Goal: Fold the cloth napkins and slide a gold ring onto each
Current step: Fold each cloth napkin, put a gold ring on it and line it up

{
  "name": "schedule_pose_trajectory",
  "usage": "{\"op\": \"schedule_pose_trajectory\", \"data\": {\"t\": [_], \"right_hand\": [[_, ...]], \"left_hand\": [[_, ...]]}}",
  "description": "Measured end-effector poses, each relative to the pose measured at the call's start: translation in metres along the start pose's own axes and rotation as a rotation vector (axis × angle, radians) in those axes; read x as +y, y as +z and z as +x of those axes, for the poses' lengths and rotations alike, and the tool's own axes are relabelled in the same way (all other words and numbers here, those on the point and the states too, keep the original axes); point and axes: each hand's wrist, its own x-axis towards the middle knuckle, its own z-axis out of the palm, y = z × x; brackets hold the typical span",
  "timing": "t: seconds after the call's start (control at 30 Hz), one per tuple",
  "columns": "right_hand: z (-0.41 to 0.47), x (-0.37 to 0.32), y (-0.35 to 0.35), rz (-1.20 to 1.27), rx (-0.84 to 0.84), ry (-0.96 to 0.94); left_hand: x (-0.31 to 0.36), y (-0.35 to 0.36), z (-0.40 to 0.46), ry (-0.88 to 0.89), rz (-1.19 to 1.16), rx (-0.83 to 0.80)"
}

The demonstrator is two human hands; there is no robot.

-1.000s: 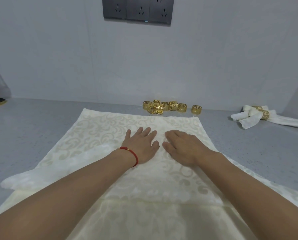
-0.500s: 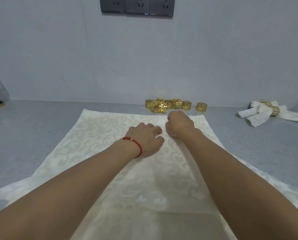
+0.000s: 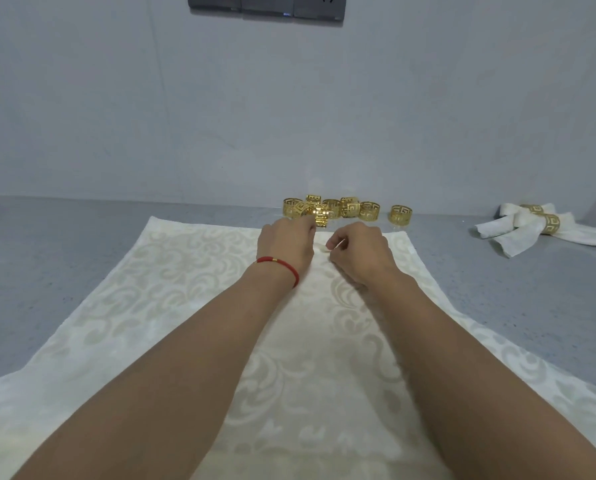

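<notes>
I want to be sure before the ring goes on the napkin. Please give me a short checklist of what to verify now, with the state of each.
1. Napkin folded narrow enough for a ring: not ok, it lies spread flat on the counter.
2. Right hand holds cloth: ok, fingers pinch a small bit near the far edge.
3. Left hand has a ring: cannot tell, its fingertips are at the gold rings, grip hidden.
4. Spare rings within reach: ok, piled just beyond the napkin.
5. Finished napkins out of the way: ok, far right.
</notes>
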Motion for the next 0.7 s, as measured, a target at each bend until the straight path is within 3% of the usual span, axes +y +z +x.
{"op": "schedule_pose_trajectory", "data": {"t": [0.23, 0.53, 0.7], "right_hand": [[0.004, 0.004, -0.008, -0.060, -0.050, -0.087], [0.005, 0.011, -0.007, 0.102, 0.020, -0.061], [0.003, 0.012, -0.006, 0.057, -0.034, -0.115]], "left_hand": [[-0.003, 0.012, 0.000, -0.096, -0.100, 0.035], [-0.003, 0.020, 0.002, -0.088, -0.058, 0.026], [-0.004, 0.016, 0.004, -0.049, -0.070, -0.009]]}}
